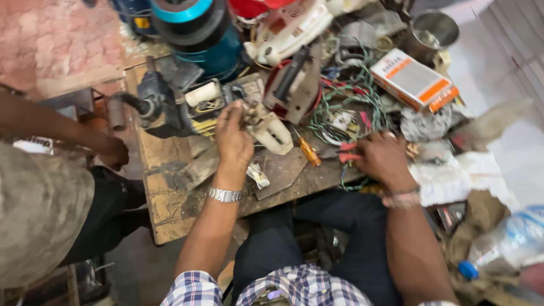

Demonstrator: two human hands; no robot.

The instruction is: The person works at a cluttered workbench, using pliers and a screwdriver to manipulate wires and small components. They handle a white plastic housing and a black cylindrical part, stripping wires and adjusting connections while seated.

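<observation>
On a low, scarred wooden table (170, 198) crowded with tool parts, a seated person in a checked shirt and dark trousers is working with both bare hands. Left hand (234, 139), a metal watch (224, 195) on its wrist, is reaching forward, its fingers (238, 111) closing around a small metal part joined to a cream plastic handle casing (271, 131); the casing is lying tilted just right of the hand, touching it. Right hand (384, 160), a beaded bracelet (401, 198) at the wrist, is resting palm down near the table's right edge, fingers curling over red-handled pliers (347, 152) whose handles are poking out to the left; whether the grip is firm I cannot tell through the blur. Between the two hands an orange-handled screwdriver (309, 152) is lying flat on the wood. Behind the left hand a dark power drill (156, 105) is sitting on its side, a teal machine body (212, 48) beyond it. A tangle of green wires (351, 105) is spreading behind the right hand, with an orange and white box (413, 79) and a steel cup (435, 29) farther back. At far left another person's arm (62, 133) is hanging beside the table, apart from the work. A plastic bottle with a blue cap (498, 243) is lying at lower right.
</observation>
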